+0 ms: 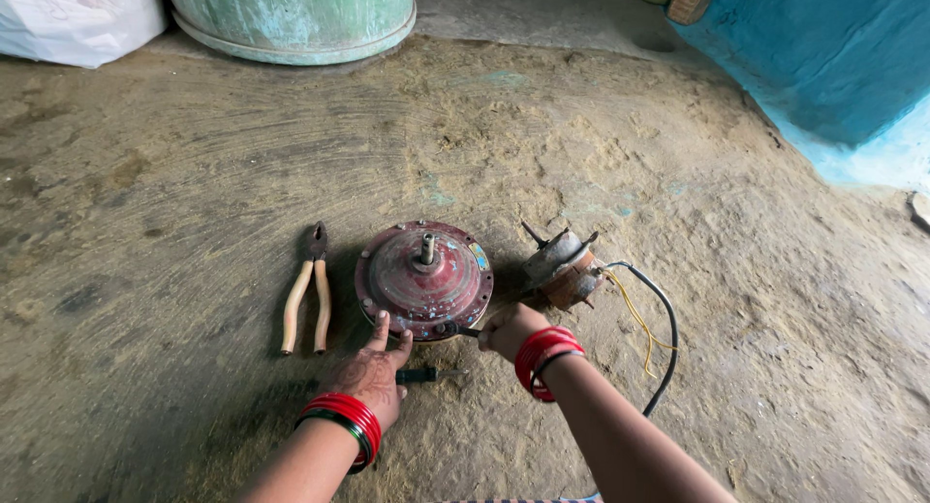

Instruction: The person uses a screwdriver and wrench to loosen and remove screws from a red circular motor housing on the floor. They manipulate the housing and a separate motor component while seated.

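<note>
A round, worn red fan motor housing (423,280) with a short centre shaft lies on the earthen floor. My left hand (373,372) rests flat at its near edge, fingers touching the rim. My right hand (509,330) is closed around a dark-handled tool, likely a screwdriver (463,330), whose tip meets the housing's near-right rim. A second dark-handled screwdriver (418,375) lies on the floor between my hands. Both wrists wear red bangles.
Pliers (308,292) with tan handles lie left of the housing. A rusty motor core (564,268) with black and yellow wires (659,338) sits to the right. A green drum (291,18) and white sack (73,18) stand at the back, a blue wall (833,57) at right.
</note>
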